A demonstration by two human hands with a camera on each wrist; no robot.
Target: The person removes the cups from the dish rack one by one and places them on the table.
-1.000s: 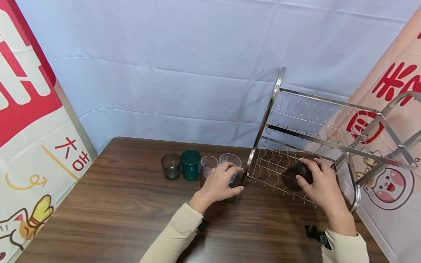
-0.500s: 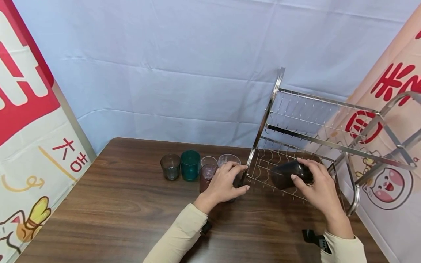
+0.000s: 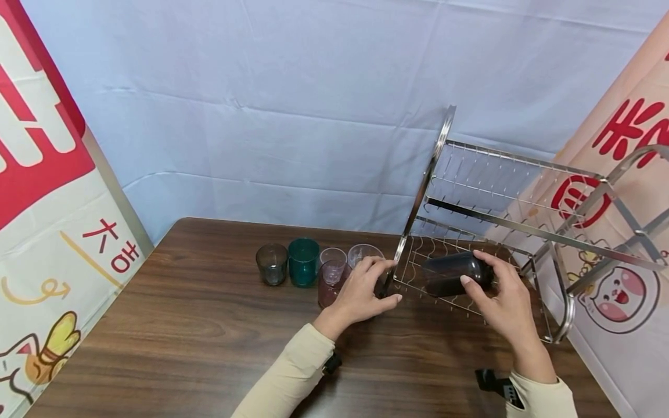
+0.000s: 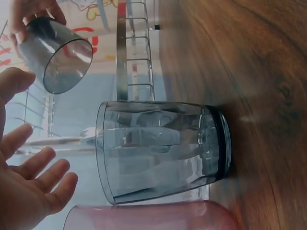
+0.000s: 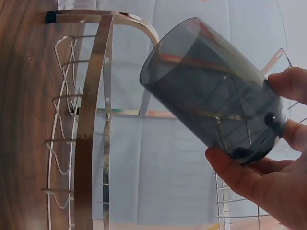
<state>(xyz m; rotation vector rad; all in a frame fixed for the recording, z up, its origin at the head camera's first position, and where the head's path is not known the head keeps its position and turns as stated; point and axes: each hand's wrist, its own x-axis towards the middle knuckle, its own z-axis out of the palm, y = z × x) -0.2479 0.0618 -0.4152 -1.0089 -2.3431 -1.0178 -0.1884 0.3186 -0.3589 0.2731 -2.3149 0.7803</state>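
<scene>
My right hand [image 3: 504, 296] grips a dark smoky tumbler [image 3: 452, 274] round its base end, above the rack's lower tier. The tumbler lies nearly on its side, mouth to the left. In the right wrist view, fingers and thumb pinch the tumbler's base [image 5: 259, 139]. My left hand [image 3: 360, 296] hovers beside the row of cups, fingers spread and loosely bent, holding nothing. The left wrist view has a faceted grey glass [image 4: 158, 148] upright on the table, apart from those fingers; in the head view that hand mostly hides it. A pinkish-purple glass [image 3: 330, 290] stands just left of it.
A two-tier metal wire rack [image 3: 543, 233] stands at the right of the wooden table [image 3: 198, 325]. Left of it are a brown glass [image 3: 272, 264], a teal glass [image 3: 304, 264] and a clear glass [image 3: 364, 251]. A pale cloth [image 3: 261, 145] hangs behind.
The smoky tumbler has come out leftward and turned from pointing away to lying sideways in my right hand. My left hand has shifted slightly right, its fingers still apart.
</scene>
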